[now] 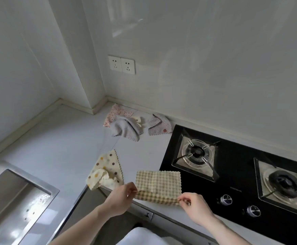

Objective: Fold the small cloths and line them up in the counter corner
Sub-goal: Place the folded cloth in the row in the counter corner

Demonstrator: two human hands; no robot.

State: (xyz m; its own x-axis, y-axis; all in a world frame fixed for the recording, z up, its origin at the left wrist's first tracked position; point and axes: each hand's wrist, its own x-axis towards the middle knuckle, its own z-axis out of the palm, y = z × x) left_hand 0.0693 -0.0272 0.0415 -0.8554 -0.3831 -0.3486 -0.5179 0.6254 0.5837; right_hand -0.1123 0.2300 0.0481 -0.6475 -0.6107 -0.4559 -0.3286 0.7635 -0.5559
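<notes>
My left hand (121,197) pinches the near left corner of the checked cloth (159,184), and my right hand (194,206) pinches its near right corner, fingers curled tight on the fabric. The cloth lies between my hands and stretches away from them, its near edge lifted and turned over into a narrow strip, its long side running left to right along the counter (70,138) edge. Its far right corner laps onto the black stove (236,175), which sits just right of my right hand. Just beyond my left hand lies the spotted cloth (107,169), rumpled, its point aimed away from me. Left of that hand is the steel sink (15,197). Farther off, toward the corner by the wall, a pink cloth (113,114), a grey cloth (126,128) and a flowered cloth (157,124) lie crumpled, close together.
</notes>
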